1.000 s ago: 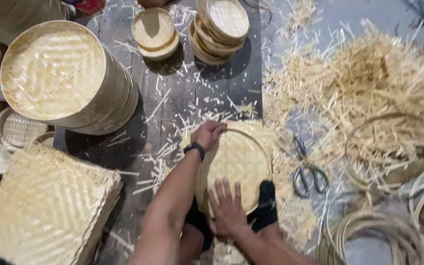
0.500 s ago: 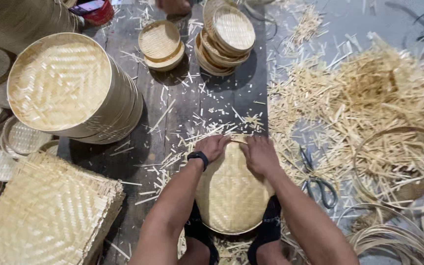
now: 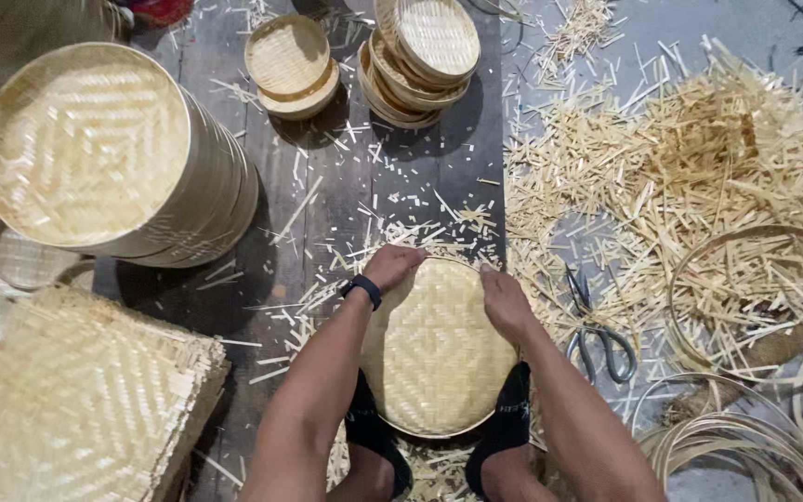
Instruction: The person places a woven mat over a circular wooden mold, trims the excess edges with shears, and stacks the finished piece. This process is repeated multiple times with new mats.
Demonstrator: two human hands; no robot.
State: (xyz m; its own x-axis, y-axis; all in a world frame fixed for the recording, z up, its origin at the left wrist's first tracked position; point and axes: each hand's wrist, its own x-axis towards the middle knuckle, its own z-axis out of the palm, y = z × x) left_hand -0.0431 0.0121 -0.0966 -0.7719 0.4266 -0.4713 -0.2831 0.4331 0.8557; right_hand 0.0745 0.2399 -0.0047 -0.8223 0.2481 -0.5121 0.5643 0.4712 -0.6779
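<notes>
Woven tray (image 3: 434,349) gripped by curled fingers (image 3: 401,258).

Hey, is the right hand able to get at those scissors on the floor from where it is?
Probably yes: the right hand grips the woven tray's rim, and the scissors lie just beside it, uncovered.

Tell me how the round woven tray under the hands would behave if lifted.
The round woven tray is probably light, being thin woven strips. Its hoop rim likely keeps it fairly stiff, though the weave may flex. The left hand and right hand grip its far edge; its shallow shape looks unlikely to roll.
</notes>
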